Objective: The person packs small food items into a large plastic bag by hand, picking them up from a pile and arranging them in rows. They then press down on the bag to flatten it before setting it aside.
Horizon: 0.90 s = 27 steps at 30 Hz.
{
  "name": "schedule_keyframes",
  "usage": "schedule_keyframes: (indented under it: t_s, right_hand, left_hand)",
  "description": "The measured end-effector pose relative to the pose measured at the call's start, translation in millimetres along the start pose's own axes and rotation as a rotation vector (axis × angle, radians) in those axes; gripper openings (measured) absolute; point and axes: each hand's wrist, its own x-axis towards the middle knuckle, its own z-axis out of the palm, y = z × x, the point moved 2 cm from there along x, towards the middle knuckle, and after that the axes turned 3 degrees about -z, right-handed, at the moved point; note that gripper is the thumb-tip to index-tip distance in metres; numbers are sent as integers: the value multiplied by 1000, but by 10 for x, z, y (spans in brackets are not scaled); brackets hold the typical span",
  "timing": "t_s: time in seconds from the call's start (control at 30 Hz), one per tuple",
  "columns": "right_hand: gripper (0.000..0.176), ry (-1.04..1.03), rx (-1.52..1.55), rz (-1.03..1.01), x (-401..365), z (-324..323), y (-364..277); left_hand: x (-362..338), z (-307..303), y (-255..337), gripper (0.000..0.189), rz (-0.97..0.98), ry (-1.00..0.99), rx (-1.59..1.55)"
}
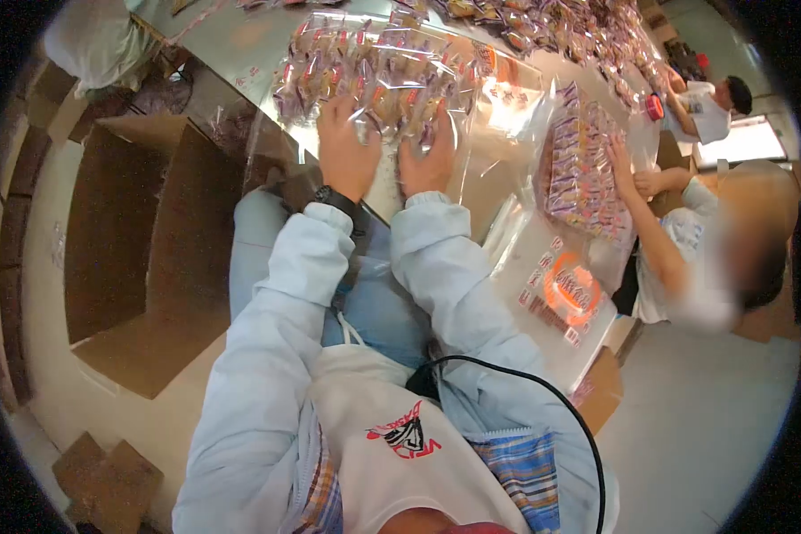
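Note:
A large clear plastic bag [378, 71] of small wrapped snack packets in rows lies on the table in front of me. My left hand [347, 153], with a dark watch on the wrist, grips the near left part of the bag, thumb apart from the fingers. My right hand [427, 158] grips the bag's near edge to the right, fingers curled against the packets. The fingertips of both hands are partly hidden by shiny film and packets.
At right, a co-worker's hand [621, 165] rests on another filled bag [583, 169]. Flat printed bags [561, 289] lie nearer me. Loose packets [543, 22] are heaped at the back. An open cardboard box [151, 240] stands on the floor at left. Another person [707, 111] sits farther back.

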Motion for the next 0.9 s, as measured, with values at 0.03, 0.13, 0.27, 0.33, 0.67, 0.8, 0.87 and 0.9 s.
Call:
schedule_keyframes:
  t_s: [0.03, 0.13, 0.27, 0.33, 0.67, 0.8, 0.87, 0.9]
  right_hand:
    - [71, 6, 4, -23, 22, 34, 2]
    - [72, 37, -59, 76, -5, 41, 13]
    - [74, -4, 38, 41, 21, 17, 40]
    - [76, -37, 41, 45, 27, 15, 69]
    - [66, -1, -122, -23, 11, 88, 208]
    - [71, -46, -74, 140, -37, 142, 254]
    - [71, -5, -241, 2, -57, 103, 163]
    - [77, -38, -307, -15, -43, 80, 140]
  left_hand:
    - [-56, 44, -35, 53, -26, -118, 26]
    - [-25, 45, 14, 52, 184, -94, 164]
    - [3, 106, 13, 41, 294, -57, 188]
    - [29, 106, -44, 36, 417, -36, 187]
    - [123, 212, -8, 36, 401, -91, 254]
    - [-97, 3, 91, 27, 523, 28, 128]
    - [-280, -150, 165, 23, 465, -111, 70]
    - [-382, -230, 181, 21, 445, -185, 34]
